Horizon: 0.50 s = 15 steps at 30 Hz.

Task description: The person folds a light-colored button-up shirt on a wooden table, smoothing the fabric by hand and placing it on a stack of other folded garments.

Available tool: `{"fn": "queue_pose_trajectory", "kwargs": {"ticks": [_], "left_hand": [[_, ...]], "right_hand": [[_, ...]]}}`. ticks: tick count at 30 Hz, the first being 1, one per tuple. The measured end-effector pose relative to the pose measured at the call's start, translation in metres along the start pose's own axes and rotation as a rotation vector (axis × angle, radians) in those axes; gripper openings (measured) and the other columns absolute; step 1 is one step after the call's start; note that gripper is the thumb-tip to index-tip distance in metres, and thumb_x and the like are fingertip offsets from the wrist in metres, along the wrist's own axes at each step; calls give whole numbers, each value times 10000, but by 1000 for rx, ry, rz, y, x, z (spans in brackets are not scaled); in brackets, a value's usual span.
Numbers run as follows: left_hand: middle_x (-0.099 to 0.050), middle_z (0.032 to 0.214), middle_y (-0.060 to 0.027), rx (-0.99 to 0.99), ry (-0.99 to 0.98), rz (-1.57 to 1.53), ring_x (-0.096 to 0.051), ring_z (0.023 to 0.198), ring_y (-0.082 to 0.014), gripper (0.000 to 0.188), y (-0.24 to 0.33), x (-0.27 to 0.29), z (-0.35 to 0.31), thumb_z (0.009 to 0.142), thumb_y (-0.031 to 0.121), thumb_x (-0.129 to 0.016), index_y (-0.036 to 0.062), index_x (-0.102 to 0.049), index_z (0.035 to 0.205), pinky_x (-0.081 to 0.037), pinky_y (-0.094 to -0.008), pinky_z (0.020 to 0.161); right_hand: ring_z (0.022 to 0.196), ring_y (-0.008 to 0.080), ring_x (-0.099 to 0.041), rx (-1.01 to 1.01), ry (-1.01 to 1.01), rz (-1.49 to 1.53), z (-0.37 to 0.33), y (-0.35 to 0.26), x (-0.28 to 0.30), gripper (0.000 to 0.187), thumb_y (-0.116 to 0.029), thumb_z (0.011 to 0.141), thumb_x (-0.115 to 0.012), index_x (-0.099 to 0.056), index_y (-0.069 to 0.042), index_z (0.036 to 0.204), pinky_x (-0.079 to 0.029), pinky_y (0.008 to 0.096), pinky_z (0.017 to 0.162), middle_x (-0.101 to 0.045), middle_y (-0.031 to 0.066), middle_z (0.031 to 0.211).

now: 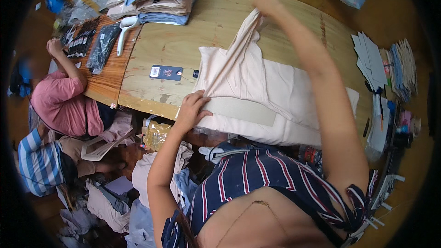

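Observation:
A pale pink garment (294, 85) lies partly folded on the wooden table in front of me. My right hand (267, 2) is raised above its far side, closed on a gathered strip of its cloth, which is pulled up and taut. On the garment's near left corner rests my left hand (190, 111), fingers spread flat, at the end of a grey cardboard strip (243, 110). That strip lies on the near part of the garment, partly under the cloth. A dark blue hang tag (166, 72) on a cord lies left of the garment.
Stacked folded garments (161, 0) stand at the far left, near a white-handled tool (123, 36) and black plastic packets (103, 48). White cards (370, 59) and folded cloth (404, 69) lie at the right. Two people (64, 103) sit at the left beside floor piles (108, 206).

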<state>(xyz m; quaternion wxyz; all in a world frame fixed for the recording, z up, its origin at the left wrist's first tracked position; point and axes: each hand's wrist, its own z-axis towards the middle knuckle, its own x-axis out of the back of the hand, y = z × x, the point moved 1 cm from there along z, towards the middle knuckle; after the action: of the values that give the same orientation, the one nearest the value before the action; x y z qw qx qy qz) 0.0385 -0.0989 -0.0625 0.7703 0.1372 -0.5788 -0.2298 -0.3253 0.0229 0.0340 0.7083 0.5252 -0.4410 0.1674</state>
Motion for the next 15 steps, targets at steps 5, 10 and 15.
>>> {"fn": "queue_pose_trajectory", "kwargs": {"ticks": [5,10,15], "left_hand": [[-497,1074,-148,-29,6,-53,-468,977,-304,512,2,-1,9,557,233,-714,42,-520,990,-344,-370,854],[-504,1075,-123,108,63,-167,-456,980,-289,679,-6,-9,0,509,167,-750,31,-419,1086,-332,-366,860],[-469,1141,-74,63,-275,69,-440,1013,-274,698,2,5,34,461,33,-676,80,-438,1115,-287,-360,877]], "right_hand": [[838,120,-529,-27,-62,1390,-142,100,65,188,-46,631,-547,-548,-30,818,-420,282,710,-552,27,854],[767,220,-571,367,23,1867,-252,8,186,303,-104,661,-663,-529,-3,914,-473,304,669,-557,123,914],[838,197,-559,363,70,2001,-271,-94,201,332,-46,703,-605,-514,-4,1020,-437,269,738,-561,107,949]]}}
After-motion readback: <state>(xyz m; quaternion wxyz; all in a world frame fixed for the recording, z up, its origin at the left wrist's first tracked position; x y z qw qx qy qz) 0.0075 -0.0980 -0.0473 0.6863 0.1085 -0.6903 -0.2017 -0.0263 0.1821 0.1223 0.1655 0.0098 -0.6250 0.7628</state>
